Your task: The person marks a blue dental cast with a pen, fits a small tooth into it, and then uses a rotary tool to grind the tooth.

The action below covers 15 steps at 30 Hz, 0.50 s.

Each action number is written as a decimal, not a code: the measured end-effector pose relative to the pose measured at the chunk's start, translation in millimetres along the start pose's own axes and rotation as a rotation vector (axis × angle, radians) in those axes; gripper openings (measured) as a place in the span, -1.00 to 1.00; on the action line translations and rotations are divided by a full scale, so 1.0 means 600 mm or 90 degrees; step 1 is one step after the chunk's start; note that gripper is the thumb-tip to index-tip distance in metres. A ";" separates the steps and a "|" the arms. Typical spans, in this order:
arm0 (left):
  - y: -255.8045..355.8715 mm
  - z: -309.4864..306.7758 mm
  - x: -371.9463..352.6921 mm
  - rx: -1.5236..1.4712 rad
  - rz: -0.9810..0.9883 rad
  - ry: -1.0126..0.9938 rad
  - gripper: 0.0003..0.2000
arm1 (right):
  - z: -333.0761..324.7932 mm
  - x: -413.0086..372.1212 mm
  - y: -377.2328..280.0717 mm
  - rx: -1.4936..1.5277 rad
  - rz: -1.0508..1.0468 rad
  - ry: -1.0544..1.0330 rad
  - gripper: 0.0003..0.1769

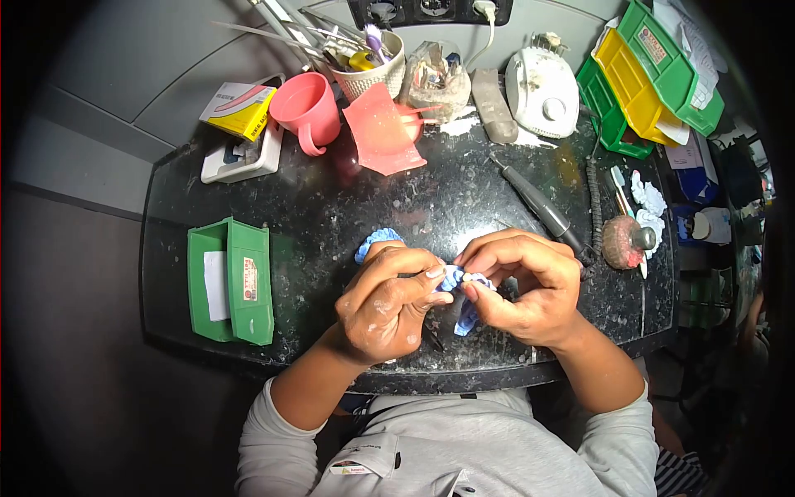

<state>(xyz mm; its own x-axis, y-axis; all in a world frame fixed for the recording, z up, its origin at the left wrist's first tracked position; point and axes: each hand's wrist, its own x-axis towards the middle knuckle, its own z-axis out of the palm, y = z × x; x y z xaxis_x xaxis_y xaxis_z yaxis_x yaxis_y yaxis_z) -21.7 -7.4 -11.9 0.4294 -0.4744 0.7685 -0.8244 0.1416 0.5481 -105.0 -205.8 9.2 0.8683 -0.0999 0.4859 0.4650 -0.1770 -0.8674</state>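
Note:
My left hand (387, 302) is closed, thumb and forefinger pinching one side of a small blue-and-white piece (453, 278), like part of a dental model. From the other side, my right hand (526, 286) pinches it, thumb tip and fingertips close together. Both hands meet over the front middle of the black bench. Below the fingertips shows a blue strip-like part (466, 319); the fingers hide how it joins the piece. Just behind my left hand lies a blue piece with a scalloped edge (377, 242), partly covered by the knuckles.
A grey rotary handpiece (538, 203) lies behind my right hand, near its coiled cord (594, 207). A glass jar (623, 243) stands at right, a green bin (250, 286) at left. Behind are a pink mug (306, 108), pink sheet (383, 128) and white control unit (542, 91).

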 end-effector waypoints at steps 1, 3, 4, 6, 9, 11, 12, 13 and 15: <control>0.000 0.000 0.000 0.001 0.000 -0.002 -0.65 | 0.000 0.000 0.000 0.000 -0.002 0.000 -0.78; -0.002 0.000 -0.001 0.004 0.001 -0.004 -0.65 | 0.001 0.001 -0.001 -0.026 -0.024 -0.002 -0.78; -0.002 0.001 -0.001 0.010 0.014 0.002 -0.64 | 0.001 0.002 -0.002 -0.026 -0.027 -0.003 -0.78; -0.001 -0.001 -0.002 0.018 0.026 0.008 -0.63 | -0.002 0.004 -0.005 -0.069 -0.065 -0.010 -0.78; 0.007 -0.006 -0.002 0.041 0.022 -0.019 -0.51 | -0.003 0.006 -0.011 -0.100 -0.091 -0.013 -0.78; 0.010 -0.009 -0.001 0.051 0.028 -0.020 -0.50 | -0.003 0.009 -0.018 -0.119 -0.111 -0.018 -0.77; 0.010 -0.010 -0.002 0.059 0.036 -0.023 -0.49 | -0.002 0.009 -0.019 -0.119 -0.110 -0.019 -0.77; 0.007 -0.010 -0.003 0.059 0.034 -0.023 -0.49 | -0.001 0.010 -0.019 -0.126 -0.127 -0.017 -0.76; 0.000 -0.007 -0.005 0.047 0.074 -0.006 -0.56 | 0.000 0.009 -0.021 -0.139 -0.145 -0.016 -0.75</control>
<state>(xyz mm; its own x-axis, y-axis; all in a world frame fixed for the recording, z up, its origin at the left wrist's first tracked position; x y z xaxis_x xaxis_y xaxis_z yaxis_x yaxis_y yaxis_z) -21.4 -2.2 -12.7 0.3262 -0.4660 0.8225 -0.8935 0.1320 0.4292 -106.0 -204.3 22.8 0.7515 -0.0105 0.6596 0.6017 -0.3990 -0.6919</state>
